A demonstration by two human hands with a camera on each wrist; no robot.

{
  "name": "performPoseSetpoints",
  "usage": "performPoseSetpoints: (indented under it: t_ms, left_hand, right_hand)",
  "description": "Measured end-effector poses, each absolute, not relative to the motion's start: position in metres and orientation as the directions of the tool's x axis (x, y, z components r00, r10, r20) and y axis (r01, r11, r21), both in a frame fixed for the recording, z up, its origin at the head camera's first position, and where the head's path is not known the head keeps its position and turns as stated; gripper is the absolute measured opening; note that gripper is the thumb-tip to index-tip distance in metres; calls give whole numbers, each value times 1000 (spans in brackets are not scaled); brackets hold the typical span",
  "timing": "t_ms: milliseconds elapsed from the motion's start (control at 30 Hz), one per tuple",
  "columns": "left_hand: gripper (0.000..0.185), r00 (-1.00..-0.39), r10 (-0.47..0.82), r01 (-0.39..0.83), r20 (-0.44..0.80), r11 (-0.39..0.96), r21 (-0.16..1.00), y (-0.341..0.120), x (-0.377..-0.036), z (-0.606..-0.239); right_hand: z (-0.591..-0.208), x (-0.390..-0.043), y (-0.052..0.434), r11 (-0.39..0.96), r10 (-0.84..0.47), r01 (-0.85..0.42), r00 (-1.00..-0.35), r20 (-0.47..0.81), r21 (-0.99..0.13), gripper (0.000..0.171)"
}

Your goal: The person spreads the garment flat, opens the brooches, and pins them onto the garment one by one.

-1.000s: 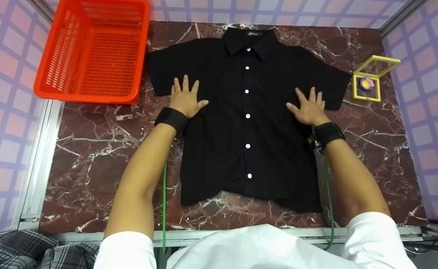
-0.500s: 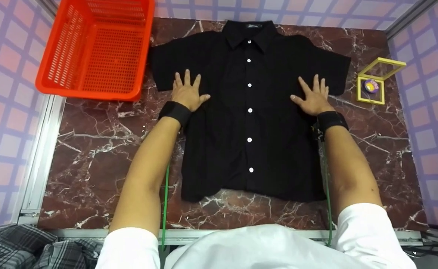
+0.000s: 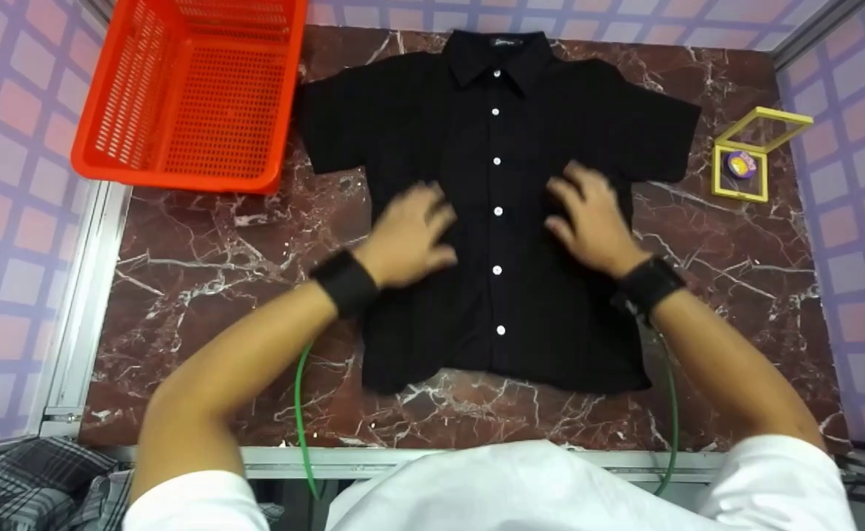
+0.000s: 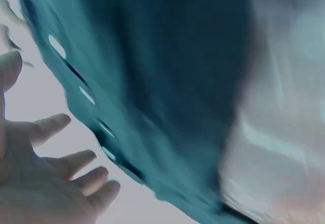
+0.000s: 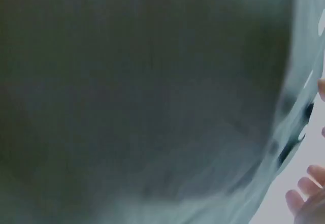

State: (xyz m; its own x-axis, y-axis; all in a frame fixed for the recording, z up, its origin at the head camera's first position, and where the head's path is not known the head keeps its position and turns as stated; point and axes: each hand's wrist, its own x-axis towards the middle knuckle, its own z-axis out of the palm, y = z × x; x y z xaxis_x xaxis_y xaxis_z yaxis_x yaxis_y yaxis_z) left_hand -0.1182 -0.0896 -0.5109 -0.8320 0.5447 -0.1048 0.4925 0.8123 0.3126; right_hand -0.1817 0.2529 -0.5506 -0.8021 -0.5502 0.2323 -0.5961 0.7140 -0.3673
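A black short-sleeved shirt [image 3: 469,295] with a collar and white buttons lies spread, front up, on the marbled table. Over its left half is my left hand [image 3: 406,236], blurred, with fingers loosely spread. My right hand [image 3: 591,221] is over the right half, its fingers slightly bent and apart. Neither hand holds anything. In the left wrist view the left hand [image 4: 51,178] appears lifted off the cloth, fingers separated. Only some fingertips of the right hand [image 5: 312,193] show in the right wrist view, where the shirt [image 5: 152,107] fills most of the frame.
An orange-red plastic basket [image 3: 277,158] stands at the back left, close to a shirt sleeve. At the right is a small yellow frame box [image 3: 740,195], lid raised, with a purple round item inside. A green cable [image 3: 301,413] trails from each wrist strap.
Both hands have left the shirt's sides below the sleeves and moved inward and toward the body. Their fingers have gone from flat and spread to looser. The shirt lies much as before.
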Motion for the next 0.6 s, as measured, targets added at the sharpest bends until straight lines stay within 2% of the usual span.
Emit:
performPoseSetpoints:
  t_ms: [167, 300, 467, 600]
  left_hand:
    - [68, -620, 778, 703, -98, 607, 369, -63, -66, -511]
    - [66, -478, 863, 778, -165, 503, 375, -49, -42, -519]
    - [54, -408, 880, 826, -243, 469, 313, -44, -34, -532]
    - [32, -390, 888, 823, -243, 455, 342, -44, -35, -533]
  right_hand:
    - [-537, -128, 232, 548, -725, -699, -671, 155, -459, 37]
    - [-531, -99, 221, 404, -848, -750, -521, 93, -523, 33]
    - [-534, -75, 210, 320, -916, -757, -402, 19, -570, 44]
    - [-541, -63, 204, 284, -946, -778, -323, -33, -561, 54]
